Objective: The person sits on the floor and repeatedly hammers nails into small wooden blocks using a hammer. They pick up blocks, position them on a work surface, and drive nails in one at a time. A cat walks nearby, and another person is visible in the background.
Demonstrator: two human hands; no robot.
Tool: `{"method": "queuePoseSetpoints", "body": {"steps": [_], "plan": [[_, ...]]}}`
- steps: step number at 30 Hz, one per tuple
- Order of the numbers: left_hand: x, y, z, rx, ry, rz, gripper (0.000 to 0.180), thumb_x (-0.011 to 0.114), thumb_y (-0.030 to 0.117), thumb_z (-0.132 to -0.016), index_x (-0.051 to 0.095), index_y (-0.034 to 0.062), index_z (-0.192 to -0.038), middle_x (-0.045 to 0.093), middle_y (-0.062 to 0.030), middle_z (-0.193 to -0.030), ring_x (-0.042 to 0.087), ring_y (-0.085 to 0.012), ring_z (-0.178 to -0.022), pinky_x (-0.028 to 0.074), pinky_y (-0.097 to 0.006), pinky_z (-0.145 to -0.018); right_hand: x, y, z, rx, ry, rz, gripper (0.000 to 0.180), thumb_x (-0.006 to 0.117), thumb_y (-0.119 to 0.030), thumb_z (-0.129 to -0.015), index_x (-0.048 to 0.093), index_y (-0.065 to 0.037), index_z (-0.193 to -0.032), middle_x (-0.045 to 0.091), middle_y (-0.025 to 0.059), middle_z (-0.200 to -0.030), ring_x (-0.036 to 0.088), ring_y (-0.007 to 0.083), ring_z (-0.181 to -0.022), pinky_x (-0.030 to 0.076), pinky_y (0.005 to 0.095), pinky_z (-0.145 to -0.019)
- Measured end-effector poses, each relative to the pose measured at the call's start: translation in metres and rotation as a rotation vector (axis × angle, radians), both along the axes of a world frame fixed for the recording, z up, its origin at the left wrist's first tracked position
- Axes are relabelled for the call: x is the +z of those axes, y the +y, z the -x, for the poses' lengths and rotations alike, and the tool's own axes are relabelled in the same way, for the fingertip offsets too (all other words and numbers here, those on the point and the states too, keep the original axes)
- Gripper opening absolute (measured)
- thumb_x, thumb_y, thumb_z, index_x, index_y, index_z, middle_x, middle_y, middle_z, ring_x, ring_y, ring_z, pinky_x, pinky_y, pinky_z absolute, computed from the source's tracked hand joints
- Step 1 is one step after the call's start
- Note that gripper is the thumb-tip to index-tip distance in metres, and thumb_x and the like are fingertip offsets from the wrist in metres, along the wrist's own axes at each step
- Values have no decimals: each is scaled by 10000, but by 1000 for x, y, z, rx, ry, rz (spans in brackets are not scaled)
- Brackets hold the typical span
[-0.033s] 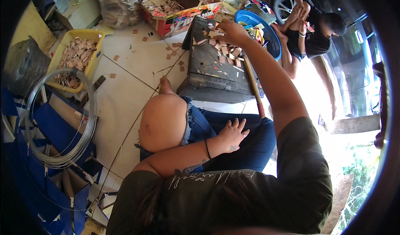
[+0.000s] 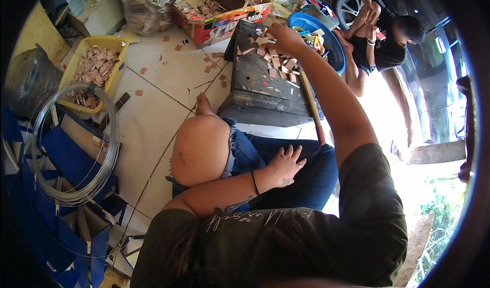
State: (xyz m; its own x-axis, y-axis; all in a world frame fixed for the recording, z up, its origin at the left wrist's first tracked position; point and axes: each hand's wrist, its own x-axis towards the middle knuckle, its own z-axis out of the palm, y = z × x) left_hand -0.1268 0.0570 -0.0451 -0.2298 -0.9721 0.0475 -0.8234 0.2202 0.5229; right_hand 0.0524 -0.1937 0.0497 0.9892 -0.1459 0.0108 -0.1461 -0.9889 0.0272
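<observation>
My left hand point(image 2: 286, 167) lies on my jeans-covered thigh, fingers spread and holding nothing. My right arm stretches far forward, and my right hand point(image 2: 287, 40) is down at a loose pile of small flat wooden pieces point(image 2: 276, 62) on top of a dark, worn box point(image 2: 250, 91). Its fingers are bent around pale pieces at the near end of the fingertips; the grip is partly hidden by the hand itself. A wooden stick point(image 2: 311, 107) leans along the box's right edge, its lower end by my knee.
A yellow tub point(image 2: 124, 51) of wooden pieces stands left, near a wire coil point(image 2: 113, 145) over blue panels point(image 2: 71, 155). Behind are a printed carton point(image 2: 204, 33) and a filled plastic bag point(image 2: 148, 7). Beyond a blue basin point(image 2: 337, 53), another person point(image 2: 383, 48) sits by a car wheel point(image 2: 352, 5).
</observation>
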Motion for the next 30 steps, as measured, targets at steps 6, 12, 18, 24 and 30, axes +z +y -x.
{"method": "queuePoseSetpoints", "body": {"steps": [6,12,18,24,30], "plan": [[0,0,1,-3,-21,-2,735,696,353,-782,401,117,-1412,250,-270,-1479,360,-437,-1300,370,-519,-1005,-2,-5,-1,-31,-72,-90,379,682,-335,-794,644,-60,-1052,612,135,-1050,608,329,-965,482,418,-828],[-2,0,3,7,-19,5,737,695,361,-783,400,117,-1413,250,-268,-1479,347,-437,-1308,365,-520,-1007,-10,-23,5,-211,-360,-332,332,624,-323,-841,651,-32,-1000,632,161,-971,631,315,-893,482,398,-780],[-1,1,1,-3,-21,-1,734,693,356,-786,398,119,-1414,237,-270,-1483,345,-439,-1307,360,-525,-1011,11,-56,16,-774,-647,-1550,324,426,-208,-857,569,27,-1027,678,182,-984,654,246,-728,513,324,-618],[-1,-1,2,1,-19,-10,739,694,354,-784,393,122,-1417,231,-271,-1484,341,-439,-1310,360,-526,-1012,10,-131,44,-796,-201,-1803,363,435,-200,-868,479,32,-1144,637,191,-1028,591,197,-690,495,262,-552],[2,0,-1,-12,-3,-26,744,693,351,-787,382,121,-1423,225,-272,-1486,333,-444,-1314,357,-528,-1017,6,-214,88,-714,-428,-1064,474,469,-400,-930,501,-36,-1231,553,119,-1242,537,256,-1088,465,426,-874]]}}
